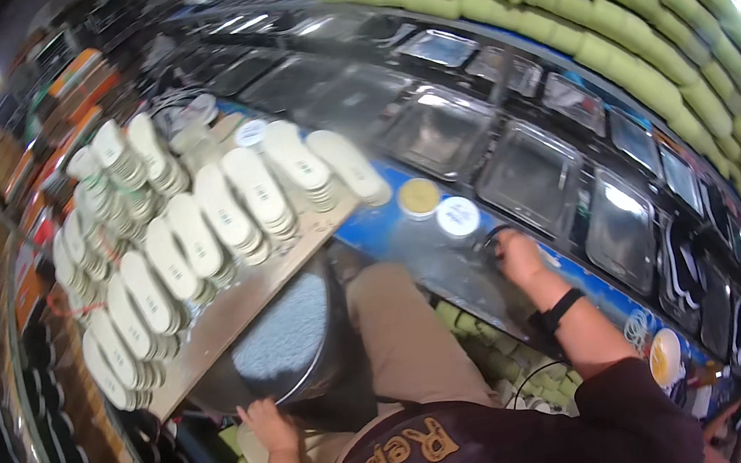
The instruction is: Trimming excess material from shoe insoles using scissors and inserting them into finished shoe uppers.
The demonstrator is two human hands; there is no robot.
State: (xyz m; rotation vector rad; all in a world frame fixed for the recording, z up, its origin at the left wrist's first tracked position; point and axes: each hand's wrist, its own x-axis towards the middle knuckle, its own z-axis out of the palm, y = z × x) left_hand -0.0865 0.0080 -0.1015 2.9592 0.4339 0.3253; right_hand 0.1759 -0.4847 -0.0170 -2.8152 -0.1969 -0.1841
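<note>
My left hand (271,425) is at the near rim of a dark round bin (326,370) holding pale blue material (284,324). Its fingers look bent, and a pale rounded thing shows beside them, too unclear to name. Over a grey metal sheet (435,255) on the right, my right hand (520,255) has its fingers closed around a small dark thing, blurred and partly covered by the hand. Just left of that hand are a white round lid (458,216) and a round tub with a yellowish top (419,196).
Stacks of cream insoles (221,210) cover a wooden board (241,321) on the left. Shiny dark trays (528,173) line the blue bench (369,222). Beyond are piled green rolls (636,33). Another tub (665,359) stands near my right elbow.
</note>
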